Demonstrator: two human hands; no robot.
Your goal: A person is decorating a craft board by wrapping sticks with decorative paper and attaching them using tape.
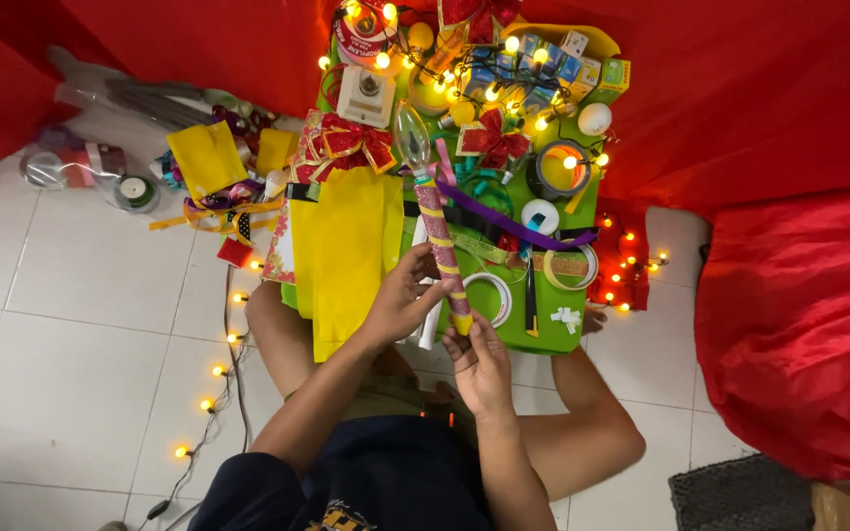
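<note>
The scene is brightly and evenly lit from above, with strong, saturated colours. The white floor tiles [81, 295] show only soft, faint shadows beside the person's legs. Small warm yellow bulbs of a light string [211, 371] glow along the floor and over the green board [543, 339], each slightly blown out with a small halo. The red cloth [799, 324] has smooth shading in its folds. Focus is sharp in the middle; the corners look a little stretched and softer, and the lower left is dimmer.
</note>
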